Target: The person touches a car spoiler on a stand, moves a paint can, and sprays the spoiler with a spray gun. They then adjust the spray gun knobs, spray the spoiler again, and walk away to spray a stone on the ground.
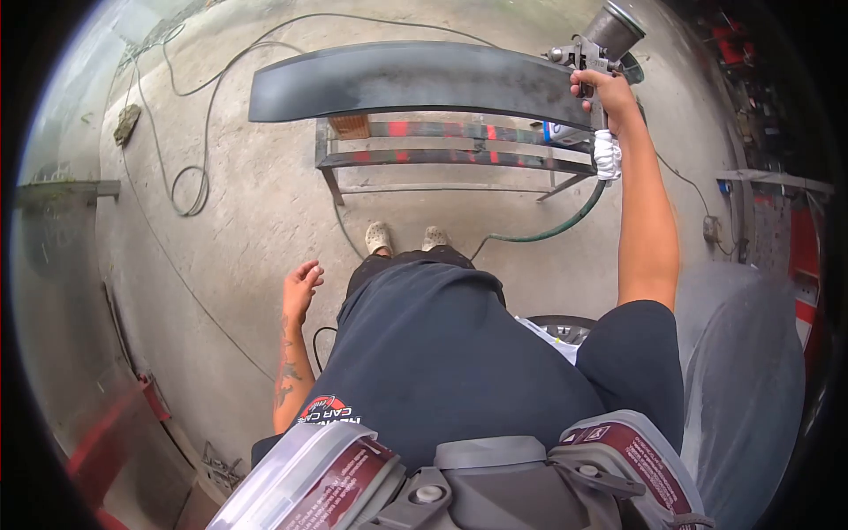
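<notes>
My right hand (605, 94) is wrapped round the handle of a metal spray gun (594, 55), with its cup at the top. The gun is over the right end of a long, dark, curved panel (411, 78), patchy grey on its surface. That panel lies across a metal stand (459, 159) with red marks. A white wrapping (608, 155) and a green hose (552, 233) hang below the gun's handle. Low on the left, beside my body, my left hand (305, 281) holds nothing that I can see, its fingers loosely curled and partly apart.
Hoses and cables (205, 168) loop over the concrete floor at the left. A brown block (350, 126) sits on the stand under the panel. A small junction box (711, 230) lies at the right. Respirator filters (331, 477) fill the bottom of the view.
</notes>
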Motion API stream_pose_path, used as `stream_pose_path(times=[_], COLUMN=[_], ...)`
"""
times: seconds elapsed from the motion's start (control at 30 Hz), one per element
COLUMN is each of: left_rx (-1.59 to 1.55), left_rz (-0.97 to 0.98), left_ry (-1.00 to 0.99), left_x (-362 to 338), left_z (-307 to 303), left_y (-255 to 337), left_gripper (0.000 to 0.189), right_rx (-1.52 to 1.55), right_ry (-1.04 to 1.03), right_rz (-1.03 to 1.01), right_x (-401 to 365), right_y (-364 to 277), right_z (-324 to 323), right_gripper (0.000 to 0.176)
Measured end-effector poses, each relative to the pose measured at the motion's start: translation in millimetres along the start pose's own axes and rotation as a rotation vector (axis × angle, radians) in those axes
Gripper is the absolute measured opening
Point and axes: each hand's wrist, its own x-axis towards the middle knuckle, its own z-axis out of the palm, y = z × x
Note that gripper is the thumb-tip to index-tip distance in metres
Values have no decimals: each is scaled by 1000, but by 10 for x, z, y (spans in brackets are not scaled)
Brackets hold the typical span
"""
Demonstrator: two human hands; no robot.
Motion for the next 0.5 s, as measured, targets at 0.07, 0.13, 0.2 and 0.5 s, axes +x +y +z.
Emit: stream_pose_path(times=[0.07, 0.13, 0.2, 0.5], left_rx=[28, 59, 95, 194], left_rz=[9, 16, 34, 104], left_ry=[-42, -73, -98, -195], left_x=[51, 86, 77, 188], left_z=[122, 264, 399, 731], left_y=[98, 203, 316, 678], left_gripper=[47, 47, 46, 45], right_rx=[44, 43, 35, 117], right_ry=[207, 404, 572, 601], right_rz=[39, 37, 71, -5], right_x=[-187, -470, -687, -1409], right_y=[338, 595, 873, 1227], right_z=[-592, -1052, -1453, -643], right_gripper=[11, 8, 12, 36])
